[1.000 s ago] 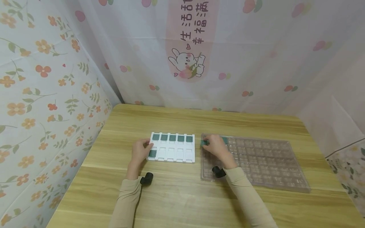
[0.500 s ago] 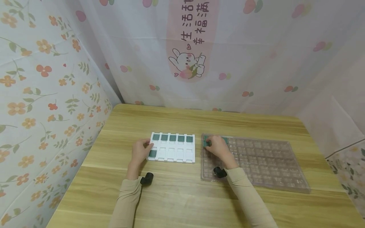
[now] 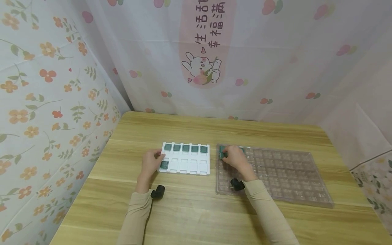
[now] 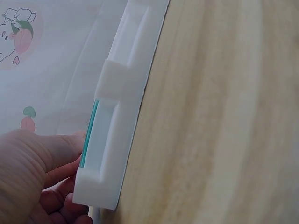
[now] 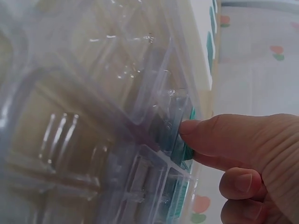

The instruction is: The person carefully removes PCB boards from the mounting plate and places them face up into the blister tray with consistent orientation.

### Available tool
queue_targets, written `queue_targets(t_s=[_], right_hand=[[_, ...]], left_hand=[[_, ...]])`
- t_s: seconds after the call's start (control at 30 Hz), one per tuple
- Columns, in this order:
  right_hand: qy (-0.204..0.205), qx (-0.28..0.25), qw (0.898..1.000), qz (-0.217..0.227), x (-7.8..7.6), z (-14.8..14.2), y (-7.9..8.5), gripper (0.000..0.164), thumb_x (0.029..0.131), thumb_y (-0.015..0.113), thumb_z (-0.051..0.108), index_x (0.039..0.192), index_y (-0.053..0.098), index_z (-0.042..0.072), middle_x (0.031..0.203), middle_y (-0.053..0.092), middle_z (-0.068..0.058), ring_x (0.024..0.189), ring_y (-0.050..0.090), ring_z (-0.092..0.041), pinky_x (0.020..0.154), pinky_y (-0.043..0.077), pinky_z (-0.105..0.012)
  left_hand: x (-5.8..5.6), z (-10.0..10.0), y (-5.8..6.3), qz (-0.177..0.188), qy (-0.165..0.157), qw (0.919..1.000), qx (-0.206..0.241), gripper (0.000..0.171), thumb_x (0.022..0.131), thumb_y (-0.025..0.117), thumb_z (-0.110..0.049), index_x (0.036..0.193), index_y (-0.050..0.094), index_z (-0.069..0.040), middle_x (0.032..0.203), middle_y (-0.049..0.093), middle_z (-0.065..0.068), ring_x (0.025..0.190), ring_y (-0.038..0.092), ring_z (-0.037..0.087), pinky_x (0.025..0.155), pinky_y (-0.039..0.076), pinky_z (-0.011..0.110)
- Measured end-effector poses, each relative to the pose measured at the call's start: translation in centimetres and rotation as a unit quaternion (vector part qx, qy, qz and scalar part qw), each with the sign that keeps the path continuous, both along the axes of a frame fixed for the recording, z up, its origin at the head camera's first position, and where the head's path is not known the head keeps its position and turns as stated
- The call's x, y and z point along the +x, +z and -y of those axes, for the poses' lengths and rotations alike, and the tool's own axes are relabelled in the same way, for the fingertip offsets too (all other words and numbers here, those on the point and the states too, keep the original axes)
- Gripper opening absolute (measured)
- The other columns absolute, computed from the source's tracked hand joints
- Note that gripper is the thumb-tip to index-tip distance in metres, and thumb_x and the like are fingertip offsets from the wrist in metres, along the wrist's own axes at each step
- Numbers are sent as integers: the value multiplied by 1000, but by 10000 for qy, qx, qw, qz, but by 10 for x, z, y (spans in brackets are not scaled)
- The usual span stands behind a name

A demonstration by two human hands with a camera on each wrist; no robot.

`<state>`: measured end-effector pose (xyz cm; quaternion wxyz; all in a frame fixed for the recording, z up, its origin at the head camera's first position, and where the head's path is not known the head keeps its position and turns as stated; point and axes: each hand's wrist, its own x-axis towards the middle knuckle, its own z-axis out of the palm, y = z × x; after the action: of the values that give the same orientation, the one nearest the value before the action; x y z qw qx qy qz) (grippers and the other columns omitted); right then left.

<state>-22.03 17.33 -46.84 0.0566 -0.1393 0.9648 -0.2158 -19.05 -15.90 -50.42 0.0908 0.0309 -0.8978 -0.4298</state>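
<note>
My left hand (image 3: pixel 150 163) grips the left end of a white compartment tray (image 3: pixel 188 168), thumb on top and the other fingers curled at the edge. Thin green square boards fill its back row, and one green board (image 3: pixel 164 165) lies in the front-left pocket, its teal edge (image 4: pixel 88 135) close to the thumb in the left wrist view. At the back-left corner of a clear plastic tray (image 3: pixel 275 170), my right hand (image 3: pixel 237 158) pinches a green board (image 5: pixel 188 152) between thumb and forefinger, at a compartment. The fingers hide much of that board.
Another green board (image 5: pixel 180 200) sits in the neighbouring compartment of the clear tray. Both trays lie side by side on a wooden table (image 3: pixel 190 211), with a narrow gap between them. Printed curtains (image 3: pixel 260 68) hang behind and at the sides.
The right hand has shifted slightly right and toward the person, bringing the pinched green board from the clear tray's left edge to a compartment. The left hand and white tray stay put.
</note>
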Motion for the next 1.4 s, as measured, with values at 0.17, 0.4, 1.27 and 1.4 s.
queue_targets(t_s=[0.17,0.4,1.27,1.4], right_hand=[[46,71,9999,62,0,0,2,25,80,72,5,102,67,-4,109,64,-22,62,54,-15,60,49,-29],[77,189,9998,78,1,2,6,24,80,71,6,101,68,-5,107,65,-21,66,57,-17,64,51,-32],[146,-55,9998,-150,3,6,5,22,80,70,7,99,69,-3,106,66,-20,48,37,-9,56,45,-27],[129,-72,9997,-180,3,10,7,21,81,69,7,100,69,-3,103,68,-18,48,34,-8,54,43,-27]], left_hand=[[-1,0,0,-31,0,10000,8,26,83,67,-6,104,66,10,93,66,22,90,59,32,82,46,45],[-2,0,0,28,18,10000,-29,27,84,67,-6,105,66,10,93,66,22,90,58,32,82,46,44],[-2,1,-2,2,27,10000,-33,26,84,67,-6,105,66,9,93,66,20,88,58,31,80,46,44],[-2,1,-2,-23,20,10000,-48,26,84,67,-6,105,66,10,92,66,21,88,58,31,80,46,44]])
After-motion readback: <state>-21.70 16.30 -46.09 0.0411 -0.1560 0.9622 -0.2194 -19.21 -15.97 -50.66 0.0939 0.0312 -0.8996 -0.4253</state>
